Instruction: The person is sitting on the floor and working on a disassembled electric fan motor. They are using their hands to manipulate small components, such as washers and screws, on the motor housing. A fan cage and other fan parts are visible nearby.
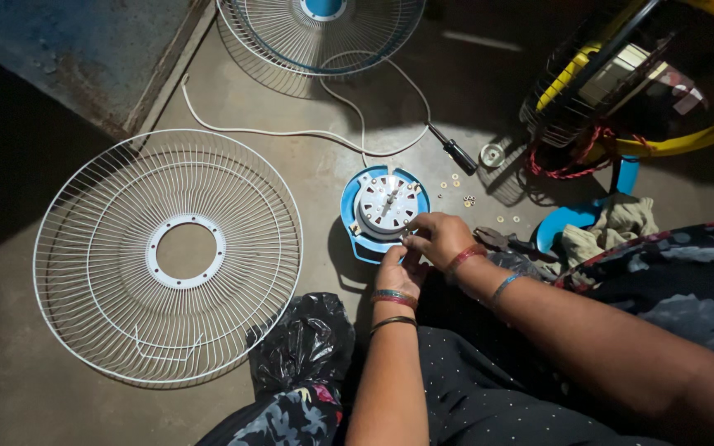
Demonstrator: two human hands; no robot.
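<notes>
Down on the concrete floor [307,182], a blue and white fan motor housing [384,211] is set upright near the middle, its white cable [291,132] looping away toward the far edge. The right hand [440,238] is curled over the housing's near right rim, fingers bent as if pinching something small; what is pinched cannot be made out. The left hand [400,272] is pressed against the housing's near edge, fingers curled, and whether anything is held cannot be told. A white wire fan guard [167,256] is laid flat well to the left. A screwdriver [454,152] and scattered washers [464,192] are seen just beyond the housing.
</notes>
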